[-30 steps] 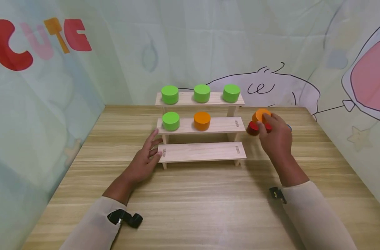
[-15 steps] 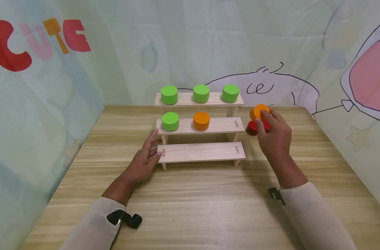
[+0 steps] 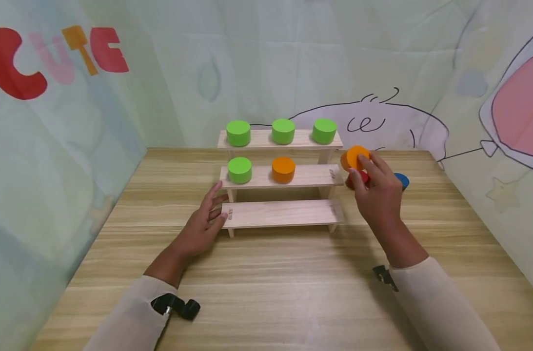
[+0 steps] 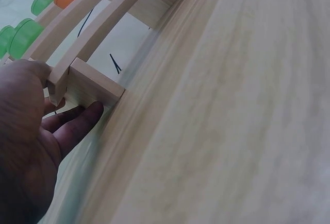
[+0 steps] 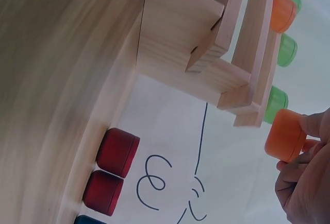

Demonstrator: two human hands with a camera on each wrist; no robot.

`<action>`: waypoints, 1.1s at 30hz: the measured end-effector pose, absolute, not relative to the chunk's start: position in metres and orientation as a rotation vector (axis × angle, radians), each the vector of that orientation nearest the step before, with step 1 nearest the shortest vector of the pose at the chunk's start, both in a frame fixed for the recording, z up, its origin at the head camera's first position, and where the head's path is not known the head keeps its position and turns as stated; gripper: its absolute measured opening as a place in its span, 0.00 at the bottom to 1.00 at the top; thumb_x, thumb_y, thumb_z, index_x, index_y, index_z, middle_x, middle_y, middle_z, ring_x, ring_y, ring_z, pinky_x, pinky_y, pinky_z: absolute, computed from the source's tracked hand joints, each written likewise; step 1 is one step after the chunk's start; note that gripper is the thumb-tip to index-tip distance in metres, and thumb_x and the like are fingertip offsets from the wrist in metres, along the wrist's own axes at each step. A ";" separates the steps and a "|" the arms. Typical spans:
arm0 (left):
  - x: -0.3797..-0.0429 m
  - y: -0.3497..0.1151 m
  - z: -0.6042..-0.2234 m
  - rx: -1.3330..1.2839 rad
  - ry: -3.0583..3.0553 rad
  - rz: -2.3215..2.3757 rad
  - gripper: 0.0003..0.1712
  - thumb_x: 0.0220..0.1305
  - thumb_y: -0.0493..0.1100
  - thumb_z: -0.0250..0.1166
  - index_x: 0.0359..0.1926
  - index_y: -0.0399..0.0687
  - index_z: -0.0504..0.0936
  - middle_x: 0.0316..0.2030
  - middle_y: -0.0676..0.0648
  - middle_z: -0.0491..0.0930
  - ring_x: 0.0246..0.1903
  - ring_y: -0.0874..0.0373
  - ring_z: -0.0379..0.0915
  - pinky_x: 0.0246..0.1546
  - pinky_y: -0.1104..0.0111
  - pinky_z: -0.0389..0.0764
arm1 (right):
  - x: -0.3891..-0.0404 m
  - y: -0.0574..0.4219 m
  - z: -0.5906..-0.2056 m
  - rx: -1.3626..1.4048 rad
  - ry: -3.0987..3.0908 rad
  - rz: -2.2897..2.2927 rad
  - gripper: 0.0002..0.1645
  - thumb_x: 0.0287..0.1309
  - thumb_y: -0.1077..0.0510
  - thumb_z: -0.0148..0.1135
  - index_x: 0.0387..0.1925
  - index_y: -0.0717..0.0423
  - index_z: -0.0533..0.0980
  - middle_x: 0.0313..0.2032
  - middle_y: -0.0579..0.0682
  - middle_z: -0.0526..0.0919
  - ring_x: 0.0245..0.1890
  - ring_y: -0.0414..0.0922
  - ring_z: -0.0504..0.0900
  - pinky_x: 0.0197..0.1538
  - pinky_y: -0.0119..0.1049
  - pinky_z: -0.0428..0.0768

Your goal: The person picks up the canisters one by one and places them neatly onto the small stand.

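A wooden three-step rack (image 3: 281, 213) stands on the table, seen in all views. My left hand (image 3: 200, 229) rests against its left end, fingers fairly straight and touching the side panel. Just right of the rack, my right hand (image 3: 380, 197) pinches an orange round block (image 3: 353, 157) between thumb and fingers, held in the air and tilted. Another orange block (image 3: 283, 170) sits mid-way along the middle step, beside a green block (image 3: 239, 170) at its left. Several green blocks, including a middle one (image 3: 283, 131), stand along the top step.
Under and behind my right hand lie two red blocks (image 5: 117, 152) on the table (image 3: 266, 292); the head view shows only part of the red. A blue block (image 3: 401, 181) lies to their right. A printed cloth backdrop (image 3: 248, 63) rises behind the table.
My right hand has lifted the orange block off the red blocks and carried it slightly left, toward the rack. More of the blue block now shows. My left hand has kept its place.
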State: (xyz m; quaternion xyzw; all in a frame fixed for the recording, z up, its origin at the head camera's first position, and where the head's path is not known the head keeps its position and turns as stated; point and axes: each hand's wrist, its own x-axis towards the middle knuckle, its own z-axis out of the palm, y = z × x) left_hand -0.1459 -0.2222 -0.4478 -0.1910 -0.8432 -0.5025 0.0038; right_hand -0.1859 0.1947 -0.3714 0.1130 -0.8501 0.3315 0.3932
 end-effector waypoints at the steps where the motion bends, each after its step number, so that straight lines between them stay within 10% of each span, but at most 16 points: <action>1: -0.146 -0.222 -0.448 -0.600 -2.643 -1.573 0.47 0.87 0.36 0.52 0.90 0.62 0.36 0.82 0.28 0.61 0.74 0.28 0.72 0.70 0.39 0.79 | -0.186 0.194 -0.371 0.293 -2.163 0.833 0.25 0.72 0.59 0.73 0.66 0.65 0.83 0.67 0.66 0.84 0.63 0.65 0.88 0.57 0.57 0.90; 18: -0.148 -0.222 -0.449 -0.599 -2.636 -1.576 0.47 0.86 0.34 0.52 0.90 0.61 0.37 0.81 0.27 0.62 0.74 0.28 0.72 0.69 0.40 0.78 | -0.189 0.180 -0.354 0.345 -2.467 0.815 0.25 0.73 0.57 0.72 0.68 0.60 0.83 0.68 0.65 0.83 0.67 0.66 0.84 0.64 0.61 0.88; 26: -0.148 -0.221 -0.449 -0.608 -2.629 -1.571 0.47 0.85 0.34 0.52 0.90 0.60 0.37 0.81 0.27 0.63 0.74 0.28 0.71 0.69 0.39 0.78 | -0.194 0.178 -0.352 0.360 -2.641 0.682 0.26 0.77 0.51 0.68 0.70 0.55 0.82 0.70 0.63 0.82 0.36 0.56 0.86 0.31 0.43 0.83; 33: -0.149 -0.222 -0.450 -0.601 -2.627 -1.569 0.47 0.85 0.34 0.53 0.90 0.62 0.38 0.80 0.27 0.63 0.74 0.28 0.72 0.70 0.40 0.78 | -0.196 0.175 -0.353 0.374 -2.708 0.620 0.26 0.78 0.49 0.66 0.71 0.53 0.82 0.71 0.64 0.81 0.46 0.61 0.92 0.45 0.57 0.91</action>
